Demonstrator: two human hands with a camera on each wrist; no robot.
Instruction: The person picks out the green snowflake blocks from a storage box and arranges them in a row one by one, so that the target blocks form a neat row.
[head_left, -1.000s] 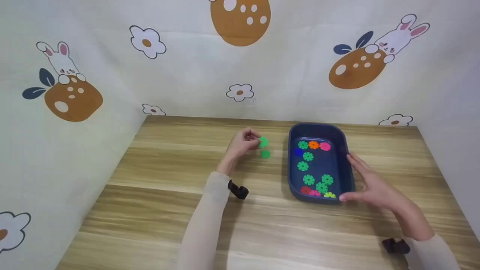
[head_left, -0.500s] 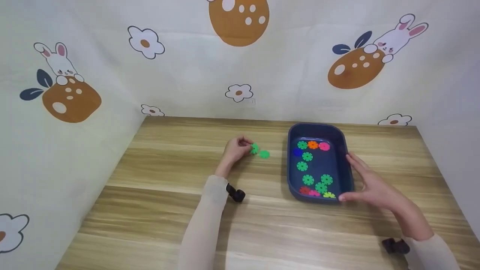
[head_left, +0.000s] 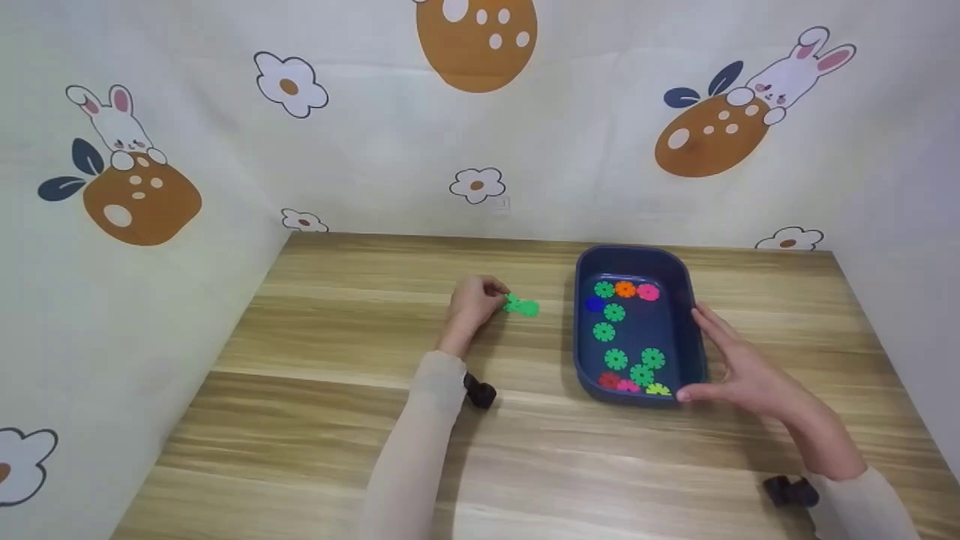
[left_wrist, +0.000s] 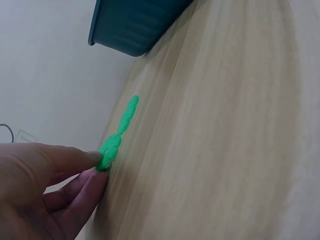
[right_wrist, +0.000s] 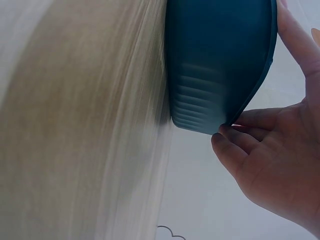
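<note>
Near the back middle of the table, my left hand [head_left: 474, 306] pinches a green snowflake disc [left_wrist: 109, 150] between thumb and fingertips. Its edge meets a second green snowflake disc [head_left: 529, 308]; in the left wrist view this other disc [left_wrist: 129, 115] stands out beyond it at an angle. Whether their slots are locked together I cannot tell. To the right is a dark blue plastic bin [head_left: 585, 352]. My right hand [head_left: 754, 379] holds the bin's right side, thumb at the near corner and fingers at the rim. In the right wrist view the fingers [right_wrist: 245, 137] bend against the rim.
Inside the bin lie several snowflake discs: green [head_left: 616, 359], orange [head_left: 625, 289], pink [head_left: 648, 292], blue [head_left: 595, 304], red [head_left: 610, 380] and yellow [head_left: 658, 390]. A patterned cloth [head_left: 375, 150] hangs behind and beside the wooden table [head_left: 315, 322].
My left hand moved left and slightly nearer with its disc, then brought that disc against the second green one. The right hand and the bin have stayed in place.
</note>
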